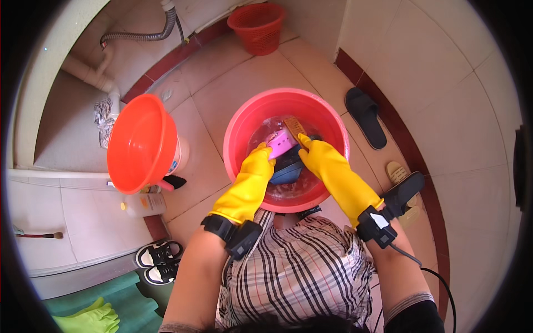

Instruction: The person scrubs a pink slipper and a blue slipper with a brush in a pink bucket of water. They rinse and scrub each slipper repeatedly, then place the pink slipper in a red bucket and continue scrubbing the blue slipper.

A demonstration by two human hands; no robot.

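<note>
A pink plastic basin stands on the floor before me with water in it. Inside the basin, my left hand, in a yellow rubber glove, grips a pink plastic slipper with small slots in its side. My right hand, gloved the same way, holds a brown wooden scrub brush against or just beside the slipper's far end; actual contact is hard to make out. Dark blue footwear lies below both hands, partly covered by the pink slipper. The brush's bristles are hidden from view.
An orange basin rests tilted atop a bucket on the left, near a plastic jug. A red mesh basket stands at the back. Black slippers lie along the right wall. A cable trails from my right wrist.
</note>
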